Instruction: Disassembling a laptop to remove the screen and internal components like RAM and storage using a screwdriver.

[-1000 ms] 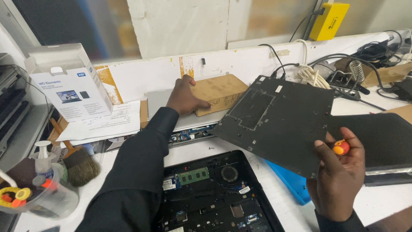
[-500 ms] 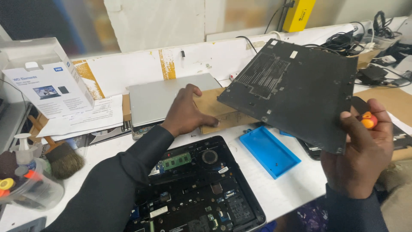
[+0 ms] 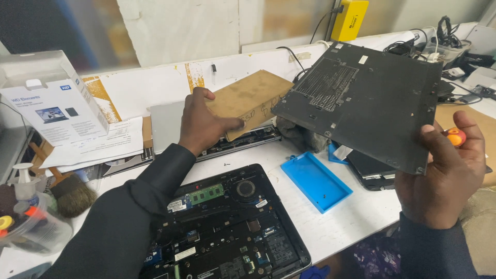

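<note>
Reaching out toward twelve o'clock, the left hand (image 3: 204, 124) has its sleeved arm stretched over the opened laptop (image 3: 227, 227) and its fingers wrapped round the near end of a brown cardboard box (image 3: 253, 101), which is tilted above a closed grey laptop (image 3: 165, 124) on the worktop (image 3: 361, 212). At three o'clock, the right hand (image 3: 444, 170) is raised, thumb up, fingers pinching the near corner of the black bottom cover (image 3: 367, 98) and an orange-handled screwdriver (image 3: 455, 137). A blue tray (image 3: 315, 181) lies below the cover.
</note>
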